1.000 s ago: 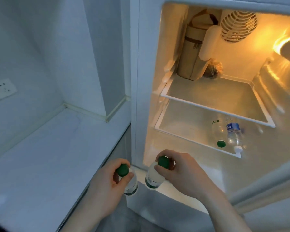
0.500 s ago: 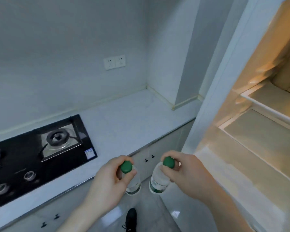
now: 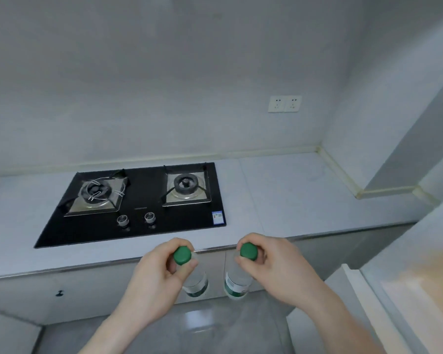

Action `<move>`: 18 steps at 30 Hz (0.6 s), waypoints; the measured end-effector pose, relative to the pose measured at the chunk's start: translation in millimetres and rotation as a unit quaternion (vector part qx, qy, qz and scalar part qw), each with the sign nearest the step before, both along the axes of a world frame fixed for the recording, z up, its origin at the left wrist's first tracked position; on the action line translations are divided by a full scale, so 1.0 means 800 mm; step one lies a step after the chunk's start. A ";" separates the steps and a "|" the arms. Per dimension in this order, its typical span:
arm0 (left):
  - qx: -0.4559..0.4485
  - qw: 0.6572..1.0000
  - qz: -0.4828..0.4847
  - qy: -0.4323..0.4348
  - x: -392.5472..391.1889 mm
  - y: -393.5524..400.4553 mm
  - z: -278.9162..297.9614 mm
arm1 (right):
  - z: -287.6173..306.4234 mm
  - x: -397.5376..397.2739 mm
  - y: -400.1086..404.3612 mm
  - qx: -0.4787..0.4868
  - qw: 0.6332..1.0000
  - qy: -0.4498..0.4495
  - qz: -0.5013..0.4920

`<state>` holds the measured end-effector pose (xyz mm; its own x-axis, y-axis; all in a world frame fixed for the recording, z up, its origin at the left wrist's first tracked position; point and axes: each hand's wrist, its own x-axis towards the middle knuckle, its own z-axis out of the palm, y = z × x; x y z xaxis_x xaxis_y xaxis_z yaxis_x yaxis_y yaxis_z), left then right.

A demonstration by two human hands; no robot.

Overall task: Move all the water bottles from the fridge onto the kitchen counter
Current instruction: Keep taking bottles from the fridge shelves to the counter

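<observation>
Since the earlier frames the view has swung away from the lit fridge interior, which half a second ago filled the right side and now shows only as a warm sliver at the right edge (image 3: 420, 290); the black glass two-burner gas hob (image 3: 138, 208), then partly cut off at the left, now lies fully in sight ahead of the hands. Both hands keep the same grip as before.

The left hand (image 3: 154, 279) has its fingers and thumb curled round the neck of a clear plastic water bottle with a green screw cap (image 3: 182, 255), which hangs upright below the hand. The right hand (image 3: 279, 264) grasps a second clear green-capped water bottle (image 3: 248, 251) the same way; its green-and-white label shows low on the body. The two bottles hang near each other, apart, in front of the pale grey bench (image 3: 304, 195) edge and over the grey tiled floor (image 3: 215, 328), not yet on the bench.

Beyond the hands, the bench runs along a plain grey wall. A white double wall socket (image 3: 285, 104) sits above and beyond the right hand. Grey cabinet fronts (image 3: 87, 290) lie under the bench, left of the left hand.
</observation>
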<state>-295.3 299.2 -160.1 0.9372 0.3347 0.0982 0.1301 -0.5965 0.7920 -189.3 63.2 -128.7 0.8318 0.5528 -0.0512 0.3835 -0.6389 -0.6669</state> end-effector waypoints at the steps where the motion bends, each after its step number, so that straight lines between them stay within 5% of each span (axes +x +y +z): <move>1: -0.003 1.000 0.012 -0.002 -0.005 0.010 0.001 | 0.002 0.000 0.012 -0.003 1.000 0.002 0.009; 18: 0.009 0.987 0.159 -0.018 -0.161 0.274 0.019 | 0.023 -0.074 0.336 -0.022 0.982 -0.053 0.182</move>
<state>-424.5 518.7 -144.7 0.7803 0.6101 0.1377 0.2854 -0.5432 0.7896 -248.3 332.3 -110.3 0.5808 0.8140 -0.0056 0.6581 -0.4736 -0.5854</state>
